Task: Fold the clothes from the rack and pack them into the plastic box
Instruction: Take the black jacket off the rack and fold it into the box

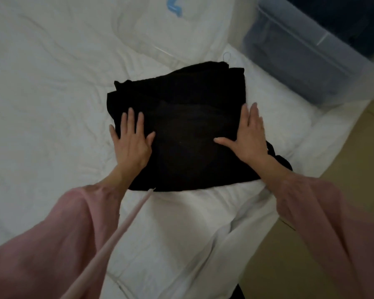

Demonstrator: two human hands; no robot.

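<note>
A black garment, folded into a rough rectangle, lies on the white bed. My left hand presses flat on its left side with fingers spread and straight. My right hand lies flat along its right edge, thumb stretched inward. Part of the black cloth sticks out under my right wrist. The clear plastic box stands at the upper right beside the bed, with dark contents showing through its wall.
A clear plastic lid or hanger-like piece with a blue mark lies on the bed behind the garment. A pale cord hangs from my pink top across the lower left. Tan floor shows at the right.
</note>
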